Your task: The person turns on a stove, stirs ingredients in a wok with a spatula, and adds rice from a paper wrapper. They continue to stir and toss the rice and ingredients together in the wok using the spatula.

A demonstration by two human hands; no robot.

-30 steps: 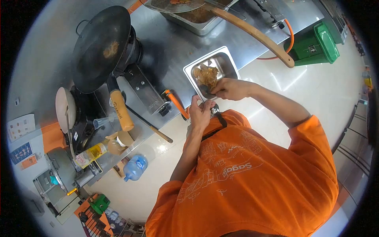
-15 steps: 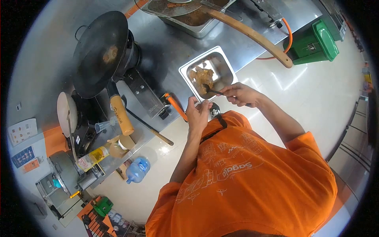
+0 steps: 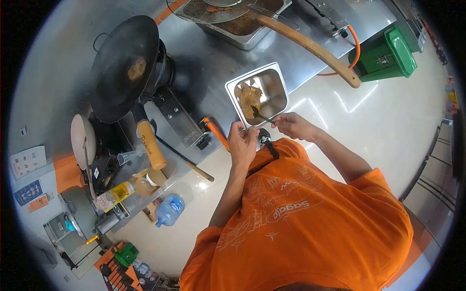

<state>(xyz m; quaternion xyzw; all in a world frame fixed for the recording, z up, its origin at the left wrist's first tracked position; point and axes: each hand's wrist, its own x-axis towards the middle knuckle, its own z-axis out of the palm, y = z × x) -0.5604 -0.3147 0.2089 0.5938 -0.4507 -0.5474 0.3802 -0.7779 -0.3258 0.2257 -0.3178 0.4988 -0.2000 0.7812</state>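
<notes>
A square steel food pan [image 3: 275,83] extends over the counter's front edge, tilted, with a brown, pasty food [image 3: 248,98] along its left side. At the near corner, my left hand [image 3: 242,144] pinches the rim between thumb and fingers. My right hand [image 3: 292,125] is closed round the handle of a black spoon [image 3: 262,117], close to the pan's near rim. The spoon's bowl rests in the food.
Left of the pan, a black wok [image 3: 124,70] with some brown food sits on a gas burner [image 3: 180,119]. A wire strainer's wooden handle [image 3: 310,46] juts over the counter's edge at the upper right. Below the counter stands a blue water jug [image 3: 170,210]; a green bin [image 3: 388,58] stands at right.
The pan has shifted slightly toward me and to the right, with my left hand still on its rim. The spoon has moved slightly within the food.
</notes>
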